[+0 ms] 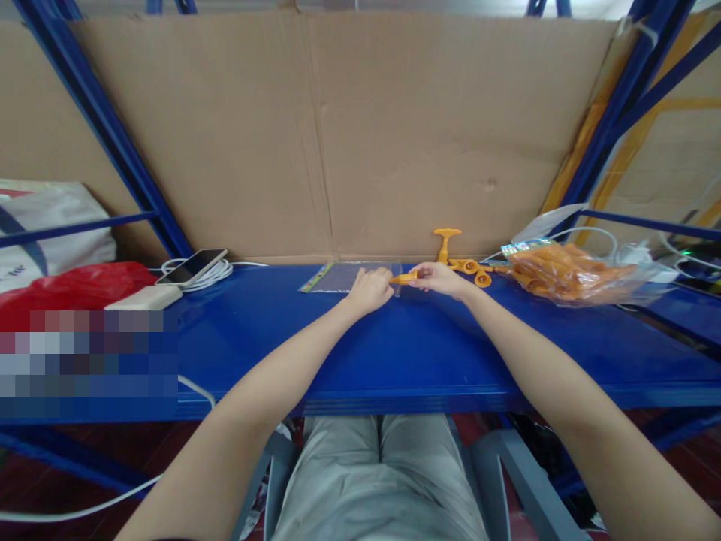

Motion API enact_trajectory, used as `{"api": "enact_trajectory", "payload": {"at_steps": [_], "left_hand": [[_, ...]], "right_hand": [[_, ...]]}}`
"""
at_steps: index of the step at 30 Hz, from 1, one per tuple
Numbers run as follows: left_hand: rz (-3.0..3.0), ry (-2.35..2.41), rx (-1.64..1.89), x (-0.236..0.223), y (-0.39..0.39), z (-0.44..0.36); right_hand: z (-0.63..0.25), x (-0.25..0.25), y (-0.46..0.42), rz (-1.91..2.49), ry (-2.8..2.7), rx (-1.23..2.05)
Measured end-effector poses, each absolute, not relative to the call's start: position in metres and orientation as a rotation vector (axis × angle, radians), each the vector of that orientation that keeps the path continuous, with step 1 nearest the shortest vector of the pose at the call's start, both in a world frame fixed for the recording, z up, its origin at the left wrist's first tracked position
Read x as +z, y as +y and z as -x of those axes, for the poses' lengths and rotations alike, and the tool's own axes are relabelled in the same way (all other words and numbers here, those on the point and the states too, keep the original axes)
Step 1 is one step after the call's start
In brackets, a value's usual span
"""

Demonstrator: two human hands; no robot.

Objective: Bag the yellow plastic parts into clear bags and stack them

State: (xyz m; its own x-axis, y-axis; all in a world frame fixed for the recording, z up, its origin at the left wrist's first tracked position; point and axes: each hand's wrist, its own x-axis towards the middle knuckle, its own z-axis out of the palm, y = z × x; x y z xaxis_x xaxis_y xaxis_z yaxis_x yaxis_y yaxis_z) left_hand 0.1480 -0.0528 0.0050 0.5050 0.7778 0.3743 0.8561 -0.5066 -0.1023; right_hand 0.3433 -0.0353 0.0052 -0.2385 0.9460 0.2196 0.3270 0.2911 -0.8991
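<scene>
Between my hands is a small orange plastic piece at the open end of a clear plastic bag with a printed header strip. My left hand lies over the bag's right part, fingers closed on its edge beside the piece. My right hand pinches the piece from the right. Just beyond it, an orange T-shaped handle stands upright by the cardboard. Several orange round-ended parts lie near its foot.
At right sits a clear bag full of orange parts. A phone rests on a coiled white cable at left, near a white power bank and a red plastic bag. Cardboard walls the back; blue posts flank it.
</scene>
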Motion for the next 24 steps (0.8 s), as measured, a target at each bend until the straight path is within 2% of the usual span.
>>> {"api": "enact_trajectory", "payload": {"at_steps": [9,13,20,24], "left_hand": [[2.568,-1.160,-0.570,0.002,-0.055,-0.151],[2.406,-1.540,-0.682,0.010,-0.041,-0.129],[1.902,-2.332,-0.833,0.005,-0.008,-0.072],[1.981,-2.489,-1.015,0.000,0.011,-0.053]], "right_hand": [[-0.327,-0.003,-0.032,1.099,-1.831,0.901],[-0.327,-0.007,-0.028,1.085,-1.853,0.815],[-0.329,-0.002,-0.030,1.140,-1.958,0.466],[-0.326,-0.003,-0.031,1.093,-1.917,0.582]]}}
